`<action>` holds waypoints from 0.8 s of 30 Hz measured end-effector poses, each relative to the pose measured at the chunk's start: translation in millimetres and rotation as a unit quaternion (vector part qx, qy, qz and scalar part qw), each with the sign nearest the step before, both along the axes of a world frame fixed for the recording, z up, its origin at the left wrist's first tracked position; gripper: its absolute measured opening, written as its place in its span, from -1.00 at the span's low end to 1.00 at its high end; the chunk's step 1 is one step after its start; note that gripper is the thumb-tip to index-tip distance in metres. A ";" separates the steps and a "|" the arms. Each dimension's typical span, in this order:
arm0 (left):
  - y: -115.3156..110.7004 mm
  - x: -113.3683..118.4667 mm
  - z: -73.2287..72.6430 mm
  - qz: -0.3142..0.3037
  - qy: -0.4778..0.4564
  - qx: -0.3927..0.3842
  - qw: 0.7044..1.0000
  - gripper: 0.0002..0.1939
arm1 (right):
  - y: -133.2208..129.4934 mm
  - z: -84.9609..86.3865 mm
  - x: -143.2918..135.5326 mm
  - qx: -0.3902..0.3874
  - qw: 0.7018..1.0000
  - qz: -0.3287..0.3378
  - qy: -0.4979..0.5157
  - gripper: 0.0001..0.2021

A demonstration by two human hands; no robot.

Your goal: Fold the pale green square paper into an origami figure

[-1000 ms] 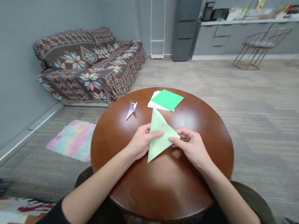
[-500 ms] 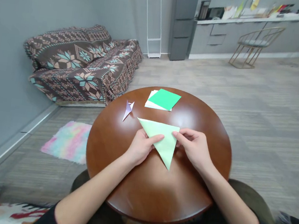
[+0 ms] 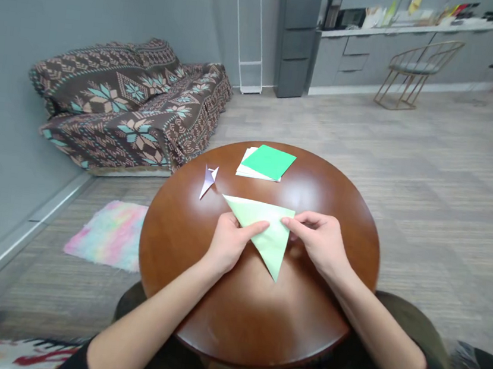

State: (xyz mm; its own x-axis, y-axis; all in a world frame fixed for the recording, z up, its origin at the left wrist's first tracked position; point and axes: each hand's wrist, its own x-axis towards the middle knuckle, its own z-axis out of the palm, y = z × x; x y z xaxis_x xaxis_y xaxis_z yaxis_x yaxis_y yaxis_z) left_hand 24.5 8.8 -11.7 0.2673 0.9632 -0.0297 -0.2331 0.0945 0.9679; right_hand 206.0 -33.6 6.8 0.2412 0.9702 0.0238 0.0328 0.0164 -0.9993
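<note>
A light green sheet of paper point(image 3: 264, 218), folded into a triangle, is held up over the round table between both hands. My left hand point(image 3: 231, 239) grips its slanted lower left edge, thumb flat on the front and the other fingers hidden behind. At the upper right corner, my right hand point(image 3: 317, 236) pinches the paper between thumb and fingers. One point of the triangle aims left, another down toward me.
The brown round table point(image 3: 228, 332) carries a stack of paper squares with a green sheet point(image 3: 271, 161) on top. Left of it lies a small purple and white folded paper piece point(image 3: 208, 181). Beyond stand a covered sofa point(image 3: 130, 104) and a chair point(image 3: 416, 67).
The view has shifted slightly, moving everything a little to the left. Both hands keep the same hold on the folded paper, with no clear change in its shape.
</note>
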 end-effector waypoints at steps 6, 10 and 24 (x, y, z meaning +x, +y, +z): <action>-0.6 0.4 3.2 -0.003 -0.006 -0.014 1.000 -0.58 | 1.1 -0.1 0.5 -0.002 1.000 0.006 0.007 -0.67; -1.6 -0.6 4.0 -0.012 -0.003 -0.015 1.000 -0.60 | 1.7 -0.7 0.6 0.000 0.999 0.016 0.028 -0.64; -1.0 0.0 2.6 -0.006 -0.002 -0.023 1.000 -0.62 | 5.4 -6.7 3.1 0.004 0.982 0.022 0.188 -0.77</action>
State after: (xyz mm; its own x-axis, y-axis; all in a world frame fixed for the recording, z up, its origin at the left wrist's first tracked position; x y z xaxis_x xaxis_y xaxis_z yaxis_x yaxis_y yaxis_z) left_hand 24.5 7.8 -9.2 0.2786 0.9576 -0.0731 -0.2356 0.1420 0.9614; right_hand 209.0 -28.2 0.1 0.1915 0.9802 -0.0511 -0.3388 0.0171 -0.9407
